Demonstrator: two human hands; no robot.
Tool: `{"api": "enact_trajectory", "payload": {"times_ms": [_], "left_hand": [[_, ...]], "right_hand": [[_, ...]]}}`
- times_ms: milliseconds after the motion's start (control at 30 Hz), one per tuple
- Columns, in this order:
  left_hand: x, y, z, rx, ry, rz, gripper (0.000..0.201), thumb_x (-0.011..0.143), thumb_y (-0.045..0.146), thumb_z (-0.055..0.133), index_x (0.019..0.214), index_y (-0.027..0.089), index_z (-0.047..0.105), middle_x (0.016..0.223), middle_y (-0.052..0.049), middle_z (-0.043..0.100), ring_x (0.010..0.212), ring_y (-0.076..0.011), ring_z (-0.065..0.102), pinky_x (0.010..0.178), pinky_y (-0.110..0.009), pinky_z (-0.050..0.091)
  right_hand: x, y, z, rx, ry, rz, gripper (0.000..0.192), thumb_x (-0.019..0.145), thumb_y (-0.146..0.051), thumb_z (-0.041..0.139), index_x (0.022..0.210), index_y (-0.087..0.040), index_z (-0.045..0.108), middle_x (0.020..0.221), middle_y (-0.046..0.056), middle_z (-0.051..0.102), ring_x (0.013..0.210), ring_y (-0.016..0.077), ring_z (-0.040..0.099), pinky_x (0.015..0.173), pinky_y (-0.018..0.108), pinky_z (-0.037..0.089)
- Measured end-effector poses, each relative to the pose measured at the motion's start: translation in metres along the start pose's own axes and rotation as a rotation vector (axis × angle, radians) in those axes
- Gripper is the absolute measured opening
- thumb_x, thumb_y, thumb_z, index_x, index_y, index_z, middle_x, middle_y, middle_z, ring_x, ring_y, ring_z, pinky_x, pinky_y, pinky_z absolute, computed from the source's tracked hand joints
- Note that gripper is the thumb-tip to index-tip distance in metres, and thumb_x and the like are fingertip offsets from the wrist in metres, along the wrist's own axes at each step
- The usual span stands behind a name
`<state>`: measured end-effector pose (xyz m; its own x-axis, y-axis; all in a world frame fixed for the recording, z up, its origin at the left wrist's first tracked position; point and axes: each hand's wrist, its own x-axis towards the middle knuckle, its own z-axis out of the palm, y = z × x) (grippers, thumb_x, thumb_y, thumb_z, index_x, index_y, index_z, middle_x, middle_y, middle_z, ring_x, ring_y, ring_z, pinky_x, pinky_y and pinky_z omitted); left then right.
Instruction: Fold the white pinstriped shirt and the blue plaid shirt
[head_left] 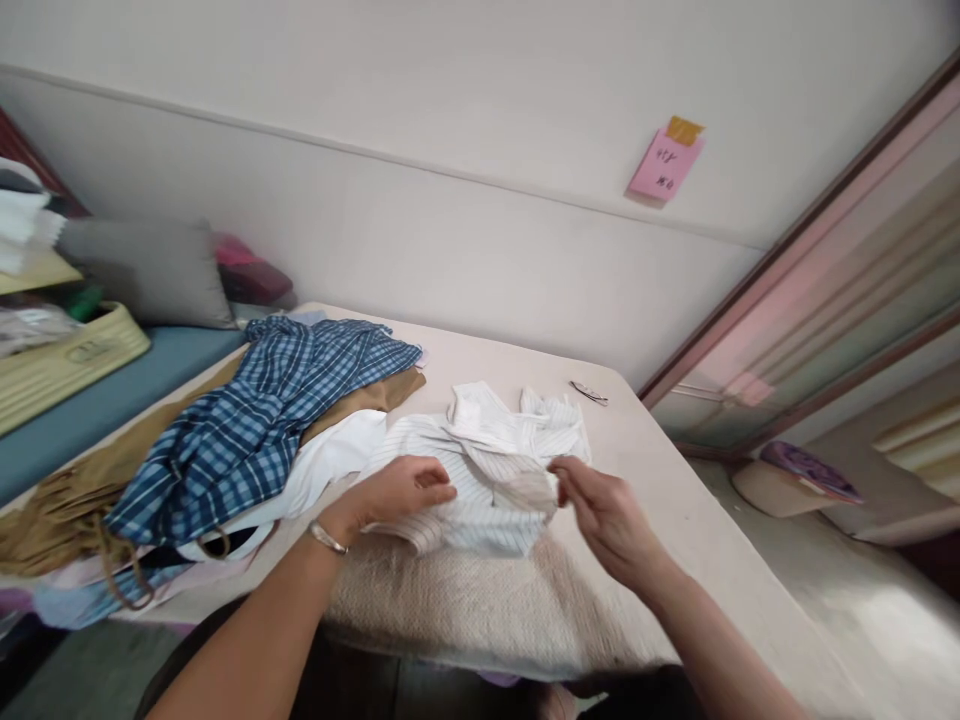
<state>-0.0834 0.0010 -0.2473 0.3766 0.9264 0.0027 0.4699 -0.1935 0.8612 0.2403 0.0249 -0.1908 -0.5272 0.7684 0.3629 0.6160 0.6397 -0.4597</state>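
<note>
A white shirt with thin stripes [480, 470] lies crumpled on the table in front of me, over the near edge of a coarse beige cloth [465, 605]. My right hand [604, 505] pinches a bit of the shirt at its right side, lifting the fabric slightly. Over the shirt's left part is my left hand [405, 492], with a bracelet [328, 538] at the wrist. Its fingers are loosely curled and apart from the thumb, with no cloth visible between them. Whether its fingertips touch the shirt is unclear.
A pile of clothes with a blue plaid garment [292, 390] and a brown one [67, 500] lies left. Glasses [589, 393] rest near the table's back right. A grey cushion [150, 270] and a yellow basket [75, 365] stand far left. A wall [450, 240] bounds the back.
</note>
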Motion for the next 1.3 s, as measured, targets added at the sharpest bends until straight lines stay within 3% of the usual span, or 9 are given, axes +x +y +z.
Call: {"api": "enact_trajectory", "payload": {"times_ms": [100, 167, 500, 633, 733, 833, 1033, 1133, 1300], "left_hand": [[0.000, -0.012, -0.014, 0.017, 0.176, -0.022, 0.037, 0.092, 0.050, 0.056, 0.098, 0.018, 0.072, 0.097, -0.006, 0.074, 0.093, -0.0215, 0.066, 0.082, -0.030, 0.048], [0.000, -0.021, -0.019, 0.092, 0.260, -0.103, 0.036, 0.089, 0.050, 0.058, 0.092, 0.017, 0.071, 0.092, -0.006, 0.074, 0.089, -0.0224, 0.066, 0.078, -0.031, 0.048], [-0.006, -0.019, -0.008, 0.144, 0.091, -0.127, 0.024, 0.086, 0.038, 0.053, 0.077, 0.019, 0.065, 0.070, -0.002, 0.069, 0.067, -0.0184, 0.064, 0.065, -0.028, 0.044], [-0.003, -0.020, -0.010, 0.197, 0.101, -0.105, 0.024, 0.086, 0.035, 0.052, 0.073, 0.019, 0.063, 0.068, -0.001, 0.066, 0.066, -0.0168, 0.060, 0.064, -0.027, 0.040], [-0.002, -0.023, -0.017, 0.237, 0.154, -0.079, 0.025, 0.086, 0.033, 0.050, 0.068, 0.019, 0.060, 0.067, -0.001, 0.063, 0.066, -0.0162, 0.055, 0.063, -0.028, 0.036], [-0.001, -0.026, -0.023, 0.258, 0.165, -0.062, 0.027, 0.087, 0.031, 0.048, 0.067, 0.018, 0.060, 0.068, -0.002, 0.063, 0.067, -0.0161, 0.054, 0.064, -0.028, 0.034], [0.007, -0.024, -0.007, 0.234, 0.071, 0.006, 0.025, 0.086, 0.022, 0.046, 0.084, 0.018, 0.070, 0.087, -0.004, 0.074, 0.083, -0.0175, 0.064, 0.075, -0.026, 0.044], [0.007, -0.017, 0.014, 0.242, 0.045, 0.030, 0.029, 0.080, 0.015, 0.047, 0.092, 0.018, 0.073, 0.098, -0.007, 0.076, 0.090, -0.0192, 0.067, 0.081, -0.028, 0.046], [-0.011, -0.005, 0.057, 0.292, -0.209, 0.151, 0.026, 0.068, 0.011, 0.057, 0.086, 0.021, 0.072, 0.091, -0.003, 0.075, 0.086, -0.0204, 0.068, 0.081, -0.029, 0.049]], "right_hand": [[-0.028, -0.009, -0.038, -0.166, 0.067, -0.017, 0.018, 0.105, -0.029, 0.045, 0.096, -0.023, 0.059, 0.074, -0.002, 0.060, 0.063, 0.0157, 0.056, 0.063, 0.028, 0.039], [-0.049, -0.014, -0.035, -0.179, 0.046, -0.015, 0.015, 0.106, -0.030, 0.047, 0.099, -0.023, 0.059, 0.082, 0.000, 0.064, 0.070, 0.0164, 0.060, 0.066, 0.028, 0.041], [-0.096, -0.055, 0.114, -0.303, -0.241, -0.212, 0.037, 0.088, -0.008, 0.063, 0.123, -0.017, 0.058, 0.128, 0.014, 0.060, 0.114, 0.0307, 0.056, 0.096, 0.043, 0.046], [-0.081, -0.044, 0.136, -0.292, -0.233, -0.238, 0.017, 0.088, -0.007, 0.055, 0.098, -0.018, 0.062, 0.107, 0.011, 0.066, 0.099, 0.0278, 0.059, 0.090, 0.042, 0.047], [-0.065, -0.044, 0.109, -0.091, -0.133, -0.087, 0.018, 0.096, -0.012, 0.044, 0.093, -0.021, 0.059, 0.085, 0.004, 0.063, 0.078, 0.0215, 0.059, 0.073, 0.033, 0.047], [-0.057, -0.059, 0.042, 0.121, -0.084, 0.077, 0.024, 0.106, -0.029, 0.039, 0.089, -0.023, 0.056, 0.074, -0.001, 0.059, 0.065, 0.0161, 0.056, 0.062, 0.025, 0.044], [-0.094, -0.053, -0.090, -0.192, 0.267, 0.280, 0.030, 0.098, -0.056, 0.052, 0.092, -0.028, 0.060, 0.066, -0.003, 0.059, 0.054, 0.0167, 0.054, 0.049, 0.026, 0.040], [-0.132, -0.009, -0.093, -0.323, 0.300, 0.415, 0.033, 0.093, -0.060, 0.050, 0.088, -0.029, 0.061, 0.063, -0.001, 0.060, 0.052, 0.0203, 0.056, 0.051, 0.030, 0.041], [-0.198, 0.061, -0.036, -0.453, 0.219, 0.605, 0.029, 0.092, -0.051, 0.042, 0.078, -0.028, 0.052, 0.057, 0.003, 0.059, 0.051, 0.0260, 0.059, 0.051, 0.032, 0.032]]}}
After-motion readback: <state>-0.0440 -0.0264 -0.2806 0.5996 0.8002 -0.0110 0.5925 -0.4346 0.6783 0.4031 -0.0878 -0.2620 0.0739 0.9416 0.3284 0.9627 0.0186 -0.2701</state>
